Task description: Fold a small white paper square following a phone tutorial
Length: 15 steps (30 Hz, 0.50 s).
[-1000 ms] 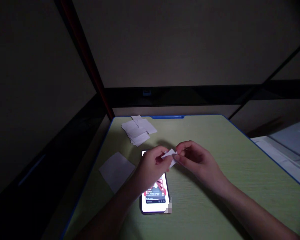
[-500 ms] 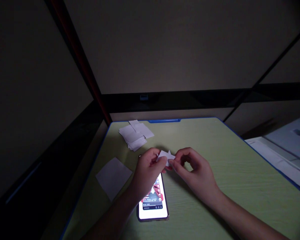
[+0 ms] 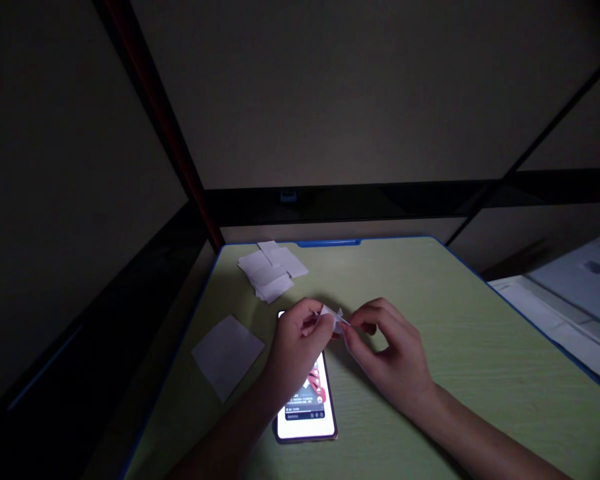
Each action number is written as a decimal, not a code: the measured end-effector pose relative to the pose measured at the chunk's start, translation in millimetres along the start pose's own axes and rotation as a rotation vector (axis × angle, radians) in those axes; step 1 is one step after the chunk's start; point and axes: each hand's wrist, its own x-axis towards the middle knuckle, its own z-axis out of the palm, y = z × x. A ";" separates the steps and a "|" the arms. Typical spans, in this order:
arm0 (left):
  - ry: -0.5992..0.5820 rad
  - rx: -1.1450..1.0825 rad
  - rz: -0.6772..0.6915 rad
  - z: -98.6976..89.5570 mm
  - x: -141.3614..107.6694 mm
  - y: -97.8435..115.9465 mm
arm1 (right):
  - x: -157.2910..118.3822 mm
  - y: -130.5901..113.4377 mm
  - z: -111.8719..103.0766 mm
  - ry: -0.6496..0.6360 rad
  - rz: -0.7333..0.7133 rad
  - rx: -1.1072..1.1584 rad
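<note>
A small folded piece of white paper (image 3: 336, 320) with pointed corners is held above the table, near the top end of a phone. My left hand (image 3: 300, 343) pinches its left side between thumb and fingers. At the paper's right edge, the thumb and index finger of my right hand (image 3: 393, 350) close on a corner. Beneath my left hand lies the phone (image 3: 307, 427), its bright screen showing a picture with red and white shapes; the hand covers its upper part. A square sheet of white paper (image 3: 227, 357) lies flat left of the phone.
Several loose white paper pieces (image 3: 267, 270) overlap in a pile at the table's far left. The pale green table (image 3: 480, 320) has a blue rim, with a dark wall (image 3: 330, 100) behind it. A white object (image 3: 580, 280) stands beyond the right edge.
The folded paper has tilted, its broad face now showing narrower. My right thumb and fingers have shifted slightly along its right corner. Phone and other papers stay put.
</note>
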 end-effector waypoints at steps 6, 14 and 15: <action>-0.016 0.082 0.050 -0.7 -2.3 -0.2 | 2.4 -1.5 -0.7 0.069 -0.013 -0.061; 0.025 0.201 0.089 -2.1 -2.0 -3.2 | 2.8 2.0 0.0 0.055 0.036 0.004; 0.026 0.209 0.104 -2.6 -2.0 -4.0 | 2.9 3.0 0.0 0.048 0.061 0.029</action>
